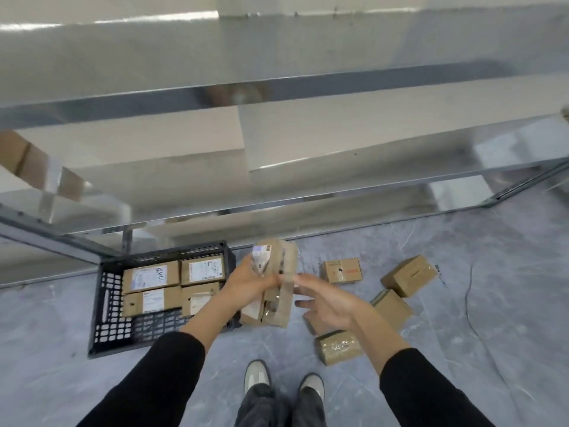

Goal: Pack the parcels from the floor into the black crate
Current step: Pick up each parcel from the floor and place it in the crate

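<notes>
1. Head view, the hands: the left hand (249, 282) grips a taped brown parcel (284, 263) in the air, fingers (268, 280) curled round its near-left side. The parcel is blurred. The right hand (326, 303) is just beside it, its fingers (308, 303) spread wide and holding nothing, probably because one hand is enough to carry it.
2. Head view, the target: the black crate (101, 303) sits on the floor (462, 349) at the left. Four packed parcels (151, 275) fill its far half edge to edge, likely to save room. The near half is bare mesh, the probable spot for the held parcel.
3. Head view, what remains: loose parcels lie scattered on the floor at the right, among them one far (340, 270), one tilted (408, 275) and one near (338, 346).
</notes>
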